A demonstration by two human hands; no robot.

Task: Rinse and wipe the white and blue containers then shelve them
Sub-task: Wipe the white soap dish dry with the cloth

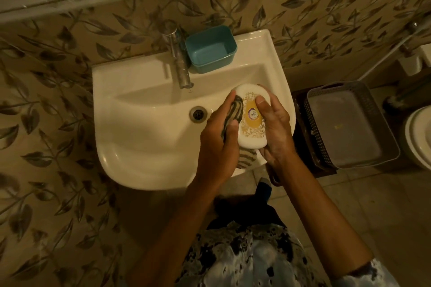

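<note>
Lying in R hand (276, 129) grip, white container (253, 124) touches L hand (215, 138) cloth (236, 108).

Dim, warm yellow light; a soft shadow lies on the sink (144, 142) left of the left hand (217, 140); picture edges bend and darken.

Glossy ceramic sink (130, 147); metal tap (178, 63); striped cloth (234, 109).

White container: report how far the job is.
Done: nothing shown finished. In hand: right hand holds the white container over the sink; left hand presses a striped cloth on it. Left: blue container sits on the rim beside the tap; neither is shelved.
</note>
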